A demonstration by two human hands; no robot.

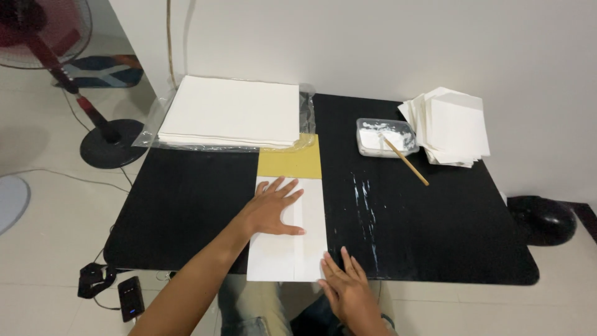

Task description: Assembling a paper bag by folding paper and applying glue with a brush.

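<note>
A white paper sheet [311, 205] lies on a yellow board [292, 163] in the middle of a black table [186, 205]. My left hand [273, 208] is pressed flat on the sheet with its fingers spread. At the sheet's lower right corner, by the table's front edge, rests my right hand [345, 283], fingers together and flat, holding nothing. A fold line runs down the sheet between the two hands.
A stack of large white sheets [233, 112] on clear plastic lies at the back left. A clear tub of white paste [382, 137] with a wooden stick [405, 160] and a pile of folded white papers [454, 127] sit back right. White smears [367, 205] mark the table. A fan stand [109, 143] is on the floor left.
</note>
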